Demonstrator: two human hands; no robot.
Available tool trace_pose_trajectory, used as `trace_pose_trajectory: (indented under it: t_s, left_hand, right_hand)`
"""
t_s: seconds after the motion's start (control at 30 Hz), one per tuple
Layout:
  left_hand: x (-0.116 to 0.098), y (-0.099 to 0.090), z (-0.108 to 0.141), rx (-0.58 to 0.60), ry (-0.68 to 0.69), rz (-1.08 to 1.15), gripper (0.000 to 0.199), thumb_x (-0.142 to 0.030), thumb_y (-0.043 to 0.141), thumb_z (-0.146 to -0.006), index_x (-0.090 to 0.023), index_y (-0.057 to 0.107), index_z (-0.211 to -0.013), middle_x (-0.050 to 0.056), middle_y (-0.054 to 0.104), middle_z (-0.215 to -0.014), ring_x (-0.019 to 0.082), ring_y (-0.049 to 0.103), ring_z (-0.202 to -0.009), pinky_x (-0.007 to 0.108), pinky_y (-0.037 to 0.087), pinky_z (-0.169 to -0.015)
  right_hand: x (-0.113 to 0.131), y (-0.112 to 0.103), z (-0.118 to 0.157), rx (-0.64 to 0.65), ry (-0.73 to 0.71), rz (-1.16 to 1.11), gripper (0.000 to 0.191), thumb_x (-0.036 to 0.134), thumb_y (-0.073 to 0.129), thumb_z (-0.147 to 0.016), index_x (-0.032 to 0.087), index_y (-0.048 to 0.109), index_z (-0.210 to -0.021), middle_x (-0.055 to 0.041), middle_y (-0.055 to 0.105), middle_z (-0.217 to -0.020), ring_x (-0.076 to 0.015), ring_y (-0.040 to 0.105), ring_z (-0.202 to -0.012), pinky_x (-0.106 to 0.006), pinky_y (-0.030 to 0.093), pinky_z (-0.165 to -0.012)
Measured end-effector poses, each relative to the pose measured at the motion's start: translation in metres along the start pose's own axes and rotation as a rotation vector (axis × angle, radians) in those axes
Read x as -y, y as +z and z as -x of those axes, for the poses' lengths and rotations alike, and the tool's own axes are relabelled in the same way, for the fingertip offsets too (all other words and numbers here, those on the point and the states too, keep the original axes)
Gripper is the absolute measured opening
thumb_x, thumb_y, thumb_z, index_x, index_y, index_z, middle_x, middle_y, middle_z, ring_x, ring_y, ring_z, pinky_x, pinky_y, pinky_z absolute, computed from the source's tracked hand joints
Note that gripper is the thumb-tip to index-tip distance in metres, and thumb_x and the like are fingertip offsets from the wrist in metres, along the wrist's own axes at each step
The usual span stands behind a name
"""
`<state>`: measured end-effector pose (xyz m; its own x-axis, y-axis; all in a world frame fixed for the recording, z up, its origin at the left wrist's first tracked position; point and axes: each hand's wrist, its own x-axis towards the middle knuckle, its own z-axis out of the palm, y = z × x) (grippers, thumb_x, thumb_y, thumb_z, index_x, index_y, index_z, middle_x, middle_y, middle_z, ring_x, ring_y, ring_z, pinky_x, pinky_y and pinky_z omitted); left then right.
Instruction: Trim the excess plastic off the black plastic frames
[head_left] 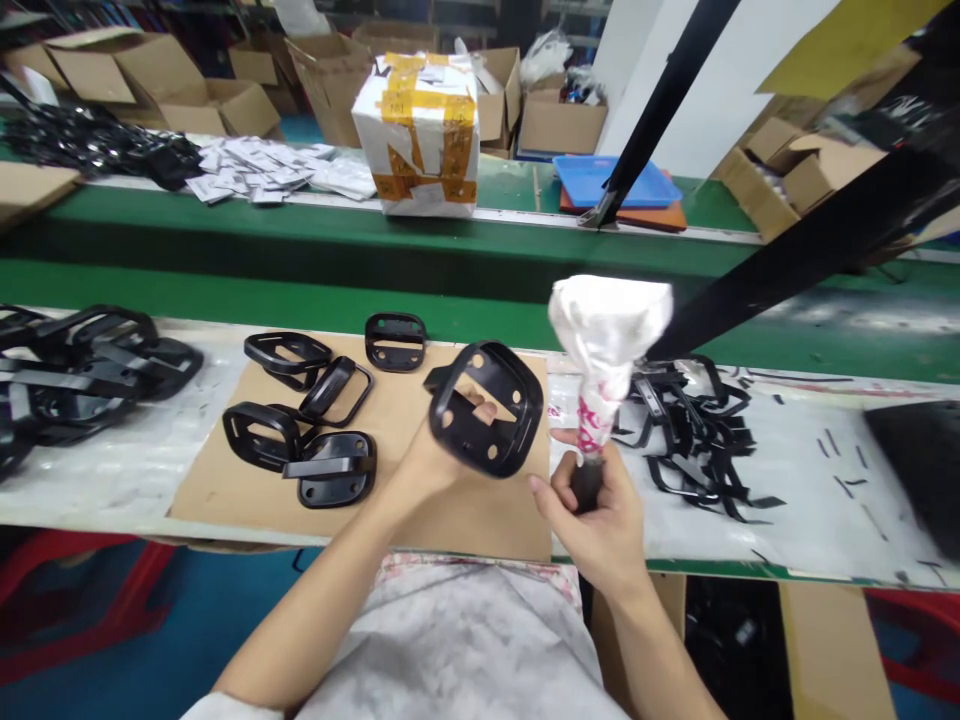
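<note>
My left hand (433,462) is closed around a black plastic bracket (516,385), a rounded-square plate with a wide slot and small holes, tilted up towards me. Fingertips show through the slot; the rest of the grip is hidden behind the plate. In my right hand (604,530) a mallet (609,325) stands upright, its head and upper handle wrapped in white plastic with pink print. The mallet head is apart from the bracket. On the cardboard sheet (420,515) to the left lie several similar black brackets (337,485), and one flat bracket (396,342) sits at its far edge.
More black brackets (90,370) are piled at the far left. Black strap-like parts (697,440) lie right of the mallet. A taped white box (420,140), white packets (259,165) and a blue tray (615,182) sit on the shelf behind. A dark post (667,100) rises at right.
</note>
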<state>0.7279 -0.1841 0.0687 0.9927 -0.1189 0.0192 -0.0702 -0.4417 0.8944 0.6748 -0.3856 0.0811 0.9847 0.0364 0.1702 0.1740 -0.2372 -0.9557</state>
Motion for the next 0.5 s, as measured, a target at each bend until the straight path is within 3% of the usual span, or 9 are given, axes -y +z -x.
trace_pose_trajectory:
  t_s: [0.07,0.13,0.2,0.3,0.4,0.5]
  left_hand:
    - [0.004,0.004,-0.004,0.118,-0.018,0.057,0.031,-0.041,0.050,-0.095,-0.020,0.070,-0.086,0.005,0.071,-0.084,0.023,0.065,-0.089,0.032,0.053,-0.080]
    - [0.008,0.002,-0.003,0.279,-0.118,0.039,0.043,-0.049,0.045,-0.097,-0.018,0.066,-0.076,0.003,0.064,-0.070,0.021,0.060,-0.073,0.030,0.048,-0.068]
    - [0.011,-0.006,0.003,0.404,-0.235,-0.027,0.055,-0.061,0.041,-0.098,-0.019,0.056,-0.065,-0.001,0.052,-0.059,0.017,0.050,-0.061,0.029,0.038,-0.059]
    - [0.015,-0.017,0.012,0.490,-0.277,-0.043,0.062,-0.069,0.030,-0.100,-0.020,0.049,-0.066,-0.002,0.049,-0.061,0.016,0.046,-0.061,0.028,0.034,-0.059]
    - [0.023,-0.016,0.014,0.434,-0.182,-0.150,0.050,-0.067,0.045,-0.096,-0.021,0.055,-0.080,-0.001,0.060,-0.076,0.017,0.055,-0.070,0.028,0.038,-0.064]
    - [0.035,0.001,0.005,0.242,-0.029,-0.376,0.033,-0.053,0.065,-0.090,-0.021,0.059,-0.094,0.003,0.067,-0.094,0.021,0.062,-0.084,0.030,0.044,-0.074]
  right_hand:
    - [-0.006,0.000,-0.005,0.069,0.035,0.035,0.029,0.025,0.072,-0.091,0.024,0.064,-0.119,0.0106,0.036,-0.062,-0.0091,0.038,-0.053,-0.022,0.038,-0.056]
    - [-0.016,0.000,-0.009,0.102,0.085,0.095,0.013,0.032,0.072,-0.091,0.020,0.068,-0.095,0.0090,0.037,-0.060,-0.0093,0.038,-0.054,-0.022,0.035,-0.054]
    - [-0.026,0.001,-0.010,0.103,0.137,0.122,0.026,0.040,0.071,-0.092,0.019,0.063,-0.079,0.0069,0.041,-0.060,-0.0099,0.038,-0.056,-0.023,0.032,-0.053]
    - [-0.038,0.005,-0.011,0.083,0.210,0.070,0.036,0.049,0.070,-0.091,0.018,0.060,-0.075,0.0038,0.048,-0.064,-0.0115,0.042,-0.060,-0.023,0.035,-0.055]
    - [-0.045,0.010,-0.017,0.082,0.348,-0.084,0.043,0.059,0.069,-0.089,0.021,0.054,-0.076,0.0066,0.042,-0.055,-0.0103,0.036,-0.049,-0.023,0.031,-0.046]
    - [-0.051,0.012,-0.030,0.057,0.475,-0.213,0.047,0.066,0.068,-0.087,0.025,0.048,-0.081,0.0118,0.033,-0.046,-0.0089,0.026,-0.038,-0.023,0.021,-0.038]
